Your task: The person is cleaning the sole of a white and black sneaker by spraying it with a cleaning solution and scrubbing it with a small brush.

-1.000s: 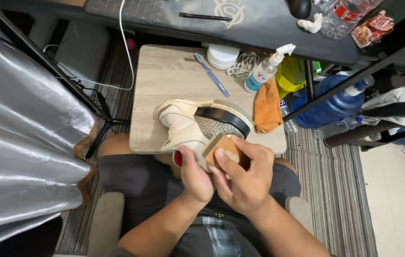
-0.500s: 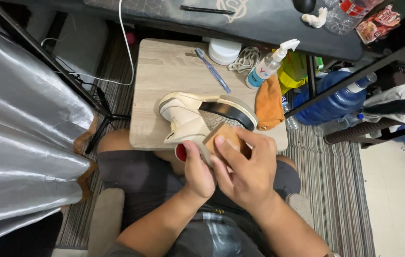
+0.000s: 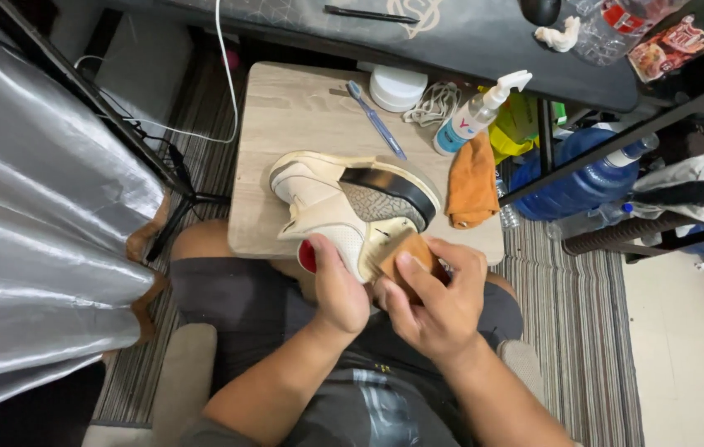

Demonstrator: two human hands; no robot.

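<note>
- Shoe (image 3: 343, 207) lies on its side at the near edge of the small surface (image 3: 285, 108), heel end hanging over our lap.
- Our left hand (image 3: 337, 285) is closed around the shoe's heel, by the red patch, steadying it.
- Our right hand (image 3: 439, 302) is wrapped around a wooden brush (image 3: 410, 252), pressed against the shoe's side near the sole.
- Risk: shoe sits partly off the edge; we judge a hard stroke could push it out of the left hand's grip and off into our lap.
- Risk: brush is held by fingertips mostly; a slip could send it off the shoe or scuff the pale upper.
- Spray bottle (image 3: 476, 112) stands upright just beside the orange cloth (image 3: 472, 178); an elbow swing or a sliding shoe could tip it.
- Toothbrush (image 3: 377, 120) lies near the shoe's toe, could get knocked to the floor.
</note>
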